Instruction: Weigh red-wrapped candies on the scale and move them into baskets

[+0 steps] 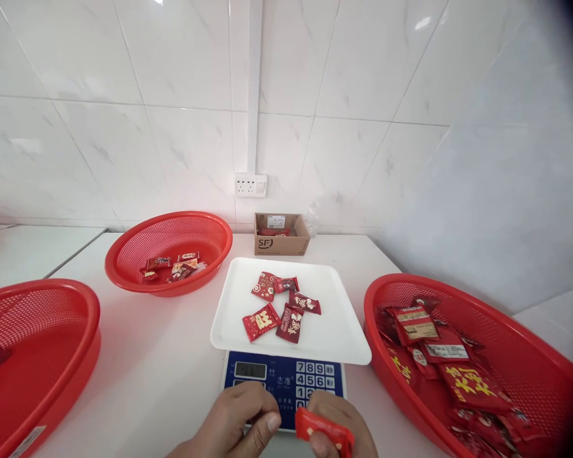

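White counter (pixel 172 381), right hand (pixel 340 416) gripping red packet (pixel 322 431), lying roughly left-right

Packing room, tiled wall (pixel 124 127), weighing scale (pixel 282 378), sorting baskets (pixel 169 251)

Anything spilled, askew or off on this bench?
Nothing stands out. Five red packets lie inside the white tray on the scale; others sit in the red baskets, none loose on the table. The right hand pinches one packet over the scale's keypad, left hand curled beside it.
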The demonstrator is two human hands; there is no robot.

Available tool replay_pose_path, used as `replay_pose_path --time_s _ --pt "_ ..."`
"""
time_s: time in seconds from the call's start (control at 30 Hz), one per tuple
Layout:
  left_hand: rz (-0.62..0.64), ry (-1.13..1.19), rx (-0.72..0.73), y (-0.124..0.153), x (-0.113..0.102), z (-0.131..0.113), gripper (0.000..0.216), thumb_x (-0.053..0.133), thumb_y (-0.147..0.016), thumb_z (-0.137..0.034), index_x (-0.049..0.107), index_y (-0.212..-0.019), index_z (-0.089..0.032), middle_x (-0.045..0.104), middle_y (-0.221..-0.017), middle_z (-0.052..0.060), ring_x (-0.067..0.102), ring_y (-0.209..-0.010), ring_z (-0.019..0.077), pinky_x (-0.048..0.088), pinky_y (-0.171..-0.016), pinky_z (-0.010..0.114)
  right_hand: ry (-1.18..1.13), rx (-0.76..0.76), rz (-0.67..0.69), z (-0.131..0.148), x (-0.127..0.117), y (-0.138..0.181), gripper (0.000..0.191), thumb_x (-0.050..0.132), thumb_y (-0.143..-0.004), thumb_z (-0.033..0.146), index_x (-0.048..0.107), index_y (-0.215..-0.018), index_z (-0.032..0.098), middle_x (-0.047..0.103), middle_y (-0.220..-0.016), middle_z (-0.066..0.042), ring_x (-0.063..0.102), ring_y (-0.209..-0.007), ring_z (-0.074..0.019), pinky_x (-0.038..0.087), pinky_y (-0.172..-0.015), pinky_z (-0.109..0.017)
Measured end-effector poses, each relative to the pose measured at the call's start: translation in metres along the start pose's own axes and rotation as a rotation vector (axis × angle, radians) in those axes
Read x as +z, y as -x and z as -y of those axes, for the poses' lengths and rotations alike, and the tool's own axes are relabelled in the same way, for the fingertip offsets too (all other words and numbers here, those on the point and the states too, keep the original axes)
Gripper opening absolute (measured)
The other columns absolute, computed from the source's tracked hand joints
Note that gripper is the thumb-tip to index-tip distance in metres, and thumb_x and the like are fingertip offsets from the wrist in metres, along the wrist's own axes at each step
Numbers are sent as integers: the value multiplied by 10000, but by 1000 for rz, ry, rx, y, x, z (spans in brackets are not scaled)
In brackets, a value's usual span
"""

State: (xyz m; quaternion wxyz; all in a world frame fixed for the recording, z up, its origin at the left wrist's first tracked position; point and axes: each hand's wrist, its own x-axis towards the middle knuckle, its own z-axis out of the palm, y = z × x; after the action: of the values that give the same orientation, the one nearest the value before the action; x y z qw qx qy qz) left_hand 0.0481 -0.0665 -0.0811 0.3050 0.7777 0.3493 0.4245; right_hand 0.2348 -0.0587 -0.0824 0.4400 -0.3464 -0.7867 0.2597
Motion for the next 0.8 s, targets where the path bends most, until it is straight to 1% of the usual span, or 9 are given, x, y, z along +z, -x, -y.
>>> replay_pose_path --time_s 0.07,0.17,0.23,0.3,0.37,0.4,0.5,0.63,0.8 --pt "-19 -9 -98 6 -4 -1 193 433 -903 -276 531 -760 -192 555 -645 -8 484 -576 80 360 -540 156 -45 72 -26 0 -9 -1 418 334 -909 470 321 -582 211 341 -524 44 383 -464 -99 277 -461 -243" --pt "-7 29 -210 13 -6 -3 199 450 -898 -328 548 -782 -198 565 -675 -8 485 -599 85 362 -562 163 -86 144 43 -2 -7 -1 438 321 -899 510 308 -579 211 338 -528 44 373 -454 -91 266 -440 -236" --pt "40 81 -192 13 -5 -4 249 440 -894 -394 552 -798 -194 554 -680 -3 481 -599 90 360 -564 174 -95 87 108 -5 5 0 495 280 -878 588 297 -560 209 328 -508 48 349 -432 -81 240 -416 -230" --pt "109 122 -127 11 -2 -4 302 435 -883 -444 544 -773 -184 535 -671 1 466 -587 93 349 -548 182 -107 -29 136 -9 21 0 546 202 -865 636 257 -531 207 305 -468 51 311 -400 -73 203 -389 -228" --pt "158 136 -72 9 1 -5 309 433 -884 -430 523 -728 -178 518 -657 1 449 -576 92 332 -531 184 -117 -110 137 -13 34 2 554 133 -873 625 214 -519 207 293 -440 52 281 -373 -67 172 -369 -227" --pt "166 135 -64 7 2 -5 301 428 -889 -404 511 -709 -178 511 -650 -1 442 -574 91 325 -528 185 -114 -121 130 -14 37 3 549 115 -877 615 196 -519 207 284 -433 53 271 -367 -65 161 -364 -227" --pt "152 126 -106 6 6 -8 291 397 -904 -345 479 -678 -181 490 -641 -3 426 -575 94 308 -530 193 -68 -67 108 -11 35 5 544 125 -862 637 166 -527 210 239 -442 60 252 -373 -65 150 -371 -234" --pt "150 125 -133 8 9 -10 319 388 -901 -371 434 -646 -184 449 -626 -6 389 -556 100 276 -511 212 6 29 146 -2 23 7 523 144 -884 611 177 -554 207 232 -489 60 266 -424 -73 193 -424 -245" --pt "120 156 -154 11 14 -9 342 379 -901 -394 416 -633 -185 416 -603 -14 374 -539 97 270 -503 217 38 27 105 -1 26 8 502 139 -911 542 186 -543 204 249 -482 57 284 -435 -76 212 -434 -256"
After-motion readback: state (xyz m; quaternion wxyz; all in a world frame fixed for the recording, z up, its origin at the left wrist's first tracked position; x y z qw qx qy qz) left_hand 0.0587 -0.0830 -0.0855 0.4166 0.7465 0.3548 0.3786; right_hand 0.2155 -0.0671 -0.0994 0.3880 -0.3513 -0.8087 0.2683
